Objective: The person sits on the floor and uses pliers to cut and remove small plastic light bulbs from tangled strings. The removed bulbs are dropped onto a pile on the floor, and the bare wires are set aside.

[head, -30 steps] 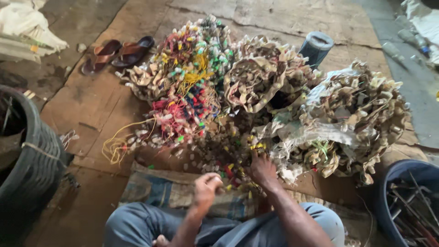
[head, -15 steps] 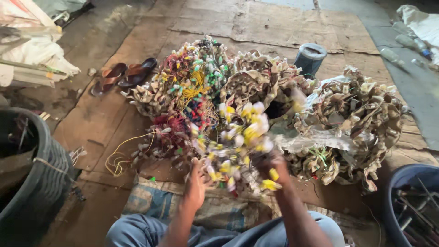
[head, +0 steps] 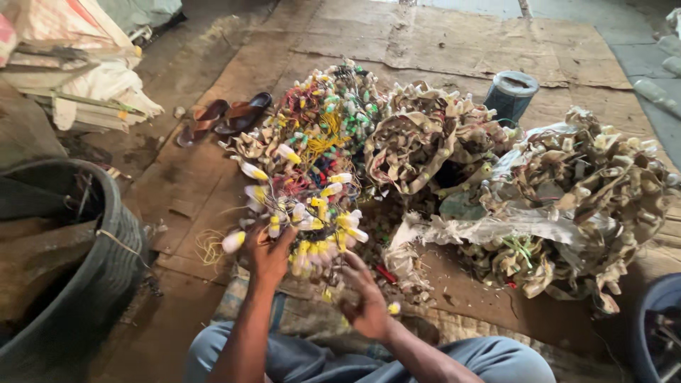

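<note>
Scene: A seated person works a tangled bunch of small white-and-yellow bulb-like pieces on thin wires, lifted just above a mat of flattened brown cardboard.
Left hand: The left hand is raised and clamped on the bunch's lower left side, fingers buried in the wires.
Right hand: The right hand sits lower and apart from the left, fingers curled at the dangling strands; whether it grips them cannot be told.
Surroundings: The bunch hangs in front of a multicoloured heap of similar wired pieces; tan, dried-looking bundles lie to the right.
Risk: The strands look snarled, so a hard pull would likely snag them on the heap and drag pieces loose.
Edges: A dark round tub crowds the left, a blue bin the right corner.
Open room: Bare cardboard lies beyond the heaps, near a grey cylindrical can and a pair of brown sandals.
</note>
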